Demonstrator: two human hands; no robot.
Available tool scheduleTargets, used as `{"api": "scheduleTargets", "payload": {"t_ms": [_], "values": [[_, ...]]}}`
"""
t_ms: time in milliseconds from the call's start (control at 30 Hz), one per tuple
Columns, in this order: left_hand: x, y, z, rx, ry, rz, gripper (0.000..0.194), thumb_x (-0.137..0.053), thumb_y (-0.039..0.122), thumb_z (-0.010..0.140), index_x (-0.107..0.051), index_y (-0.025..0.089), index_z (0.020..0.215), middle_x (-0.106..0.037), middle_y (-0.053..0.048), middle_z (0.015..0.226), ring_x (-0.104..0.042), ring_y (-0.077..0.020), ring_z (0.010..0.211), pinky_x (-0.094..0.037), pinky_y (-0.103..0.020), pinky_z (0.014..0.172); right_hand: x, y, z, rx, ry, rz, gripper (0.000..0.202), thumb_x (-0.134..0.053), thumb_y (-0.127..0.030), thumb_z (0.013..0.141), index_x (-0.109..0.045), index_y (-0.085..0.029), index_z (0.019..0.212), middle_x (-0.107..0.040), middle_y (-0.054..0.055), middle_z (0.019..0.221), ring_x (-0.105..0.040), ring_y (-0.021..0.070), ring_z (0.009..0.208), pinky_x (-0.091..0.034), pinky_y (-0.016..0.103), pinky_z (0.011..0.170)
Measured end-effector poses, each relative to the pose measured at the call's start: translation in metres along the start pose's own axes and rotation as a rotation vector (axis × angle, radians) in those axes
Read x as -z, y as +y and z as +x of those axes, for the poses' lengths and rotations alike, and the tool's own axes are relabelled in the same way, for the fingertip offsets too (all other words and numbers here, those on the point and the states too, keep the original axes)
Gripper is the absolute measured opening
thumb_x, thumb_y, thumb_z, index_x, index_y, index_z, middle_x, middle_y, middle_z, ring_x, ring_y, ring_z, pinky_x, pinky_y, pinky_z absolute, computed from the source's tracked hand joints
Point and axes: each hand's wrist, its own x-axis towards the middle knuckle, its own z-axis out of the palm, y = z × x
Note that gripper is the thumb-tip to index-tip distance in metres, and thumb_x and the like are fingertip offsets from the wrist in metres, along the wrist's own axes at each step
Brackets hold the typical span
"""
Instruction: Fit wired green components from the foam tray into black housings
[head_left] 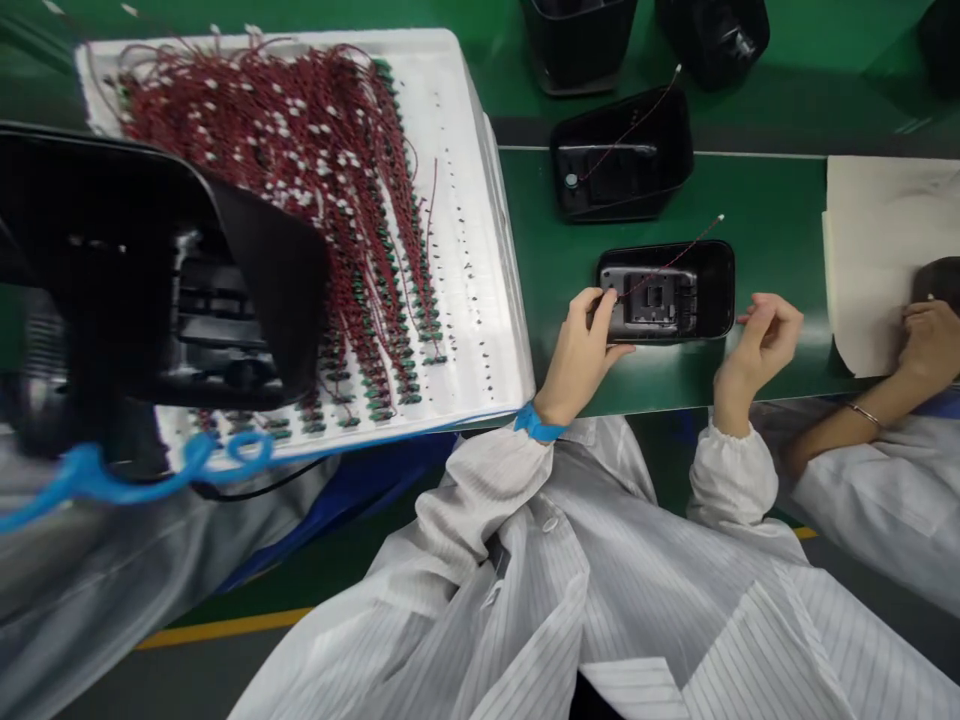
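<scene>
Grip of left hand closed on left end of shell, likely steadying it on worktop; right hand curled by right end, hold unclear.

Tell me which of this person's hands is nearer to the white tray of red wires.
Left. The left hand is just beside the white tray, touching the black housing; the right hand is farther from the tray, by the housing's opposite end.

Factory line, green workbench, likely circuit boards
</scene>
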Motion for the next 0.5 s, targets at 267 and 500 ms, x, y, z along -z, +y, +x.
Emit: {"api": "scheduleTargets", "payload": {"t_ms": [267,500], "values": [[0.006,-0.004,-0.002,-0.043,0.005,0.104,0.061,-0.072,0.036,0.095,-0.048,0.021,0.149,-0.055,-0.020,0.140,-0.059,-0.0336,0.128,-0.051,-0.053,0.109,-0.009,0.010,-0.006,-0.152,-0.046,0.041,0.041,-0.032,-0.052,0.106,-0.060,-0.022,0.106,-0.061,0.010,0.104,-0.065,0.0249,0.105,-0.058,0.042,0.089],[0.010,0.000,-0.002,-0.030,0.024,0.080,0.059,-0.075,0.033,0.092,-0.052,0.018,0.144,-0.053,-0.020,0.139,-0.059,-0.0318,0.127,-0.057,-0.047,0.103,-0.005,0.009,-0.011,-0.036,-0.099,-0.031,0.040,-0.026,-0.044,0.106,-0.059,-0.024,0.113,-0.059,0.011,0.104,-0.065,0.0270,0.105,-0.057,0.047,0.094]]}}
